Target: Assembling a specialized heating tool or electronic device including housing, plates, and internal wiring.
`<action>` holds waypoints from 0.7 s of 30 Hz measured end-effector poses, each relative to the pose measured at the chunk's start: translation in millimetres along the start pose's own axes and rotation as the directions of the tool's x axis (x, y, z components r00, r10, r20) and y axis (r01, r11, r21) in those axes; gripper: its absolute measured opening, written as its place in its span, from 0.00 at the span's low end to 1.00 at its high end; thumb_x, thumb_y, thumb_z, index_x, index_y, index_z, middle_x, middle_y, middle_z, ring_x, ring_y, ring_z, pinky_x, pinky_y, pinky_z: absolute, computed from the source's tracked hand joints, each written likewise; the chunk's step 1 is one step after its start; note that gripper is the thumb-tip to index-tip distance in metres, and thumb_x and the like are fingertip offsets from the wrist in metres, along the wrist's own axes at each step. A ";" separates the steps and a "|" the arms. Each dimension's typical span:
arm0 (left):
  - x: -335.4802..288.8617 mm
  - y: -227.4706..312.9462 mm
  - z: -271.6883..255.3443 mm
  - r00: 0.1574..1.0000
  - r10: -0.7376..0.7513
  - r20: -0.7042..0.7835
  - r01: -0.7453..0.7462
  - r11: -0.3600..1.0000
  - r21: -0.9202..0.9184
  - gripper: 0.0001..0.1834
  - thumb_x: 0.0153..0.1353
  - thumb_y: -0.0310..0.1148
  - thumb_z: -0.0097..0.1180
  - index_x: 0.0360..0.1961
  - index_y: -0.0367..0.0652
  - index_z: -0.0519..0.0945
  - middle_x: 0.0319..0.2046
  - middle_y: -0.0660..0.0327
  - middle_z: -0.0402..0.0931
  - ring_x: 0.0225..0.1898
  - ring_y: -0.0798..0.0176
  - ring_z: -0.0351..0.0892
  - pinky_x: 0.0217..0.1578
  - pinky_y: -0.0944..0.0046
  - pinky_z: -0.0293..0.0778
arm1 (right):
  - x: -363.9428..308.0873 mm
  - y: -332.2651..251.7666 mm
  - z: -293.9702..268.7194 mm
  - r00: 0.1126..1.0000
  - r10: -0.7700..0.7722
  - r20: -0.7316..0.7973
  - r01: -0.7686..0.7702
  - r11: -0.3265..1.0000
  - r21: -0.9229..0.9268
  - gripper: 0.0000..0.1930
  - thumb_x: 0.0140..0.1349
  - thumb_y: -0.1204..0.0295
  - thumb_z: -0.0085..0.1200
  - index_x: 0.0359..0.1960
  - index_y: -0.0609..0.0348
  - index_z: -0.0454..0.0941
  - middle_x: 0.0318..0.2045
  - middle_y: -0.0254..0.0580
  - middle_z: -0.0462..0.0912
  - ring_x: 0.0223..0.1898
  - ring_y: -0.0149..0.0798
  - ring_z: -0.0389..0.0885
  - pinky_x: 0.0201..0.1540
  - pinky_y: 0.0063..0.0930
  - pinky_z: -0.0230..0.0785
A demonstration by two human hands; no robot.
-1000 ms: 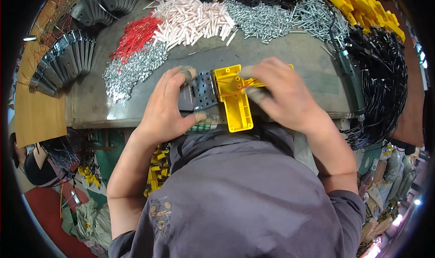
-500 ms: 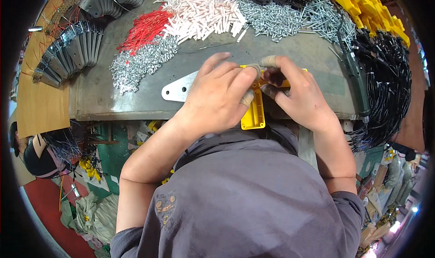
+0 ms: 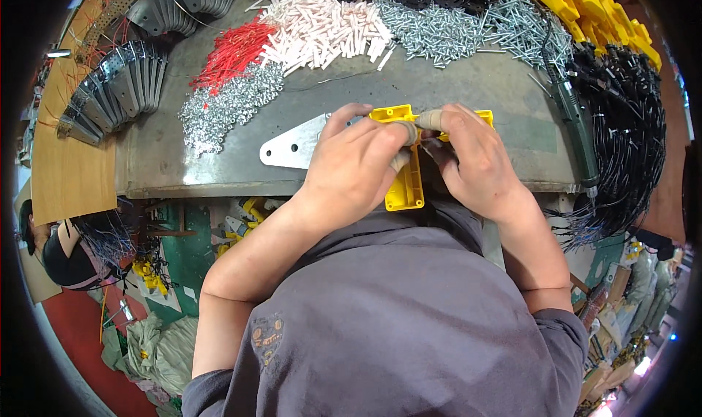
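A yellow plastic housing (image 3: 404,190), open-topped and roughly T-shaped with ribbed walls, lies at the table's near edge between my hands. My left hand (image 3: 355,157) grips its middle, thumb and forefinger closed there. From the other side, my right hand (image 3: 479,161) has its fingertips pinched together over the housing's junction; whatever they hold is hidden behind the fingers. Tan tape wraps some fingertips on both hands. Partly under my left hand sits a flat, tapered metal plate (image 3: 281,151) with round holes.
Beyond the hands lie piles of metal nuts (image 3: 212,121), red wire pieces (image 3: 232,51), white sleeves (image 3: 322,33) and screws (image 3: 435,33). A dark green power screwdriver (image 3: 574,128) stands at right beside black cables (image 3: 621,139). Stacked metal plates (image 3: 117,84) are at left; another person (image 3: 66,252) is lower left.
My left hand has shifted slightly, uncovering the housing's upper left arm. The right fingers have drawn closer together over the junction. The housing has tilted a little.
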State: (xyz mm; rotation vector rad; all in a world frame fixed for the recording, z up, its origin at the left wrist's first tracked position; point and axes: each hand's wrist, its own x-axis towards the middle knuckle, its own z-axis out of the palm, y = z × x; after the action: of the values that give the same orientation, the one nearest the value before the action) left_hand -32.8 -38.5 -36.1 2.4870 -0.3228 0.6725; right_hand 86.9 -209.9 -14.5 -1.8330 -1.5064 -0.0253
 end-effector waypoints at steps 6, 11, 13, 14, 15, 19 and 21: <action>-6.2 0.9 11.6 0.973 -0.175 -0.148 0.135 0.960 -0.246 0.23 0.47 0.19 0.61 0.46 0.40 0.69 0.36 0.55 0.80 0.38 0.47 0.78 0.51 0.44 0.72 | -9.3 -1.0 -1.5 0.989 0.088 -0.119 -0.073 0.989 0.126 0.26 0.45 0.87 0.56 0.51 0.64 0.70 0.37 0.50 0.78 0.39 0.52 0.80 0.40 0.40 0.74; -10.7 -2.0 12.5 0.970 -0.189 -0.150 0.150 0.959 -0.241 0.24 0.47 0.18 0.61 0.47 0.39 0.69 0.38 0.52 0.79 0.41 0.41 0.77 0.50 0.45 0.72 | -8.6 -2.9 -3.3 0.984 0.098 -0.146 -0.085 0.992 0.091 0.28 0.44 0.87 0.59 0.51 0.63 0.70 0.36 0.48 0.78 0.36 0.48 0.81 0.36 0.36 0.75; -12.8 -3.9 12.4 0.976 -0.180 -0.120 0.148 0.961 -0.235 0.24 0.50 0.18 0.61 0.49 0.39 0.68 0.41 0.51 0.75 0.42 0.45 0.77 0.48 0.51 0.76 | -8.8 -2.5 -4.2 0.979 0.123 -0.161 -0.114 0.991 0.063 0.28 0.43 0.87 0.59 0.50 0.63 0.69 0.36 0.47 0.78 0.36 0.48 0.81 0.36 0.35 0.75; -13.9 -5.0 11.9 0.982 -0.167 -0.092 0.142 0.963 -0.229 0.25 0.52 0.17 0.61 0.50 0.38 0.67 0.44 0.51 0.72 0.44 0.51 0.78 0.46 0.56 0.79 | -9.5 -2.8 -4.9 0.979 0.139 -0.152 -0.131 0.990 0.059 0.28 0.43 0.86 0.60 0.50 0.63 0.69 0.36 0.48 0.78 0.37 0.49 0.81 0.36 0.35 0.75; -15.2 -5.7 11.1 0.982 -0.169 -0.080 0.147 0.963 -0.226 0.24 0.52 0.17 0.61 0.50 0.39 0.67 0.44 0.51 0.72 0.44 0.51 0.78 0.46 0.56 0.79 | -10.4 -3.7 -5.0 0.977 0.155 -0.145 -0.149 0.987 0.054 0.28 0.43 0.86 0.60 0.50 0.62 0.69 0.37 0.48 0.78 0.37 0.49 0.81 0.37 0.35 0.75; -9.3 -6.9 17.4 0.981 -0.168 -0.093 0.145 0.966 -0.214 0.21 0.47 0.19 0.62 0.44 0.40 0.72 0.33 0.53 0.76 0.40 0.41 0.74 0.44 0.47 0.72 | -18.9 1.8 -3.8 0.971 0.199 -0.133 -0.204 0.978 -0.033 0.29 0.43 0.83 0.62 0.50 0.62 0.69 0.41 0.50 0.76 0.43 0.52 0.78 0.43 0.40 0.73; -11.6 -7.5 15.3 0.971 -0.236 -0.041 0.221 0.949 -0.224 0.19 0.46 0.17 0.63 0.40 0.39 0.73 0.32 0.53 0.76 0.41 0.44 0.75 0.44 0.49 0.72 | -14.6 7.9 -3.2 0.969 0.104 -0.226 -0.118 0.992 -0.050 0.28 0.45 0.85 0.59 0.50 0.61 0.66 0.35 0.47 0.76 0.34 0.49 0.78 0.38 0.36 0.72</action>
State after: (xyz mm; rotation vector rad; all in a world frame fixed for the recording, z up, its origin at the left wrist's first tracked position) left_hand -34.0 -39.8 -56.7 2.2419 -0.0749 0.5886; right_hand 90.5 -224.1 -23.1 -1.8933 -1.2584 -0.2198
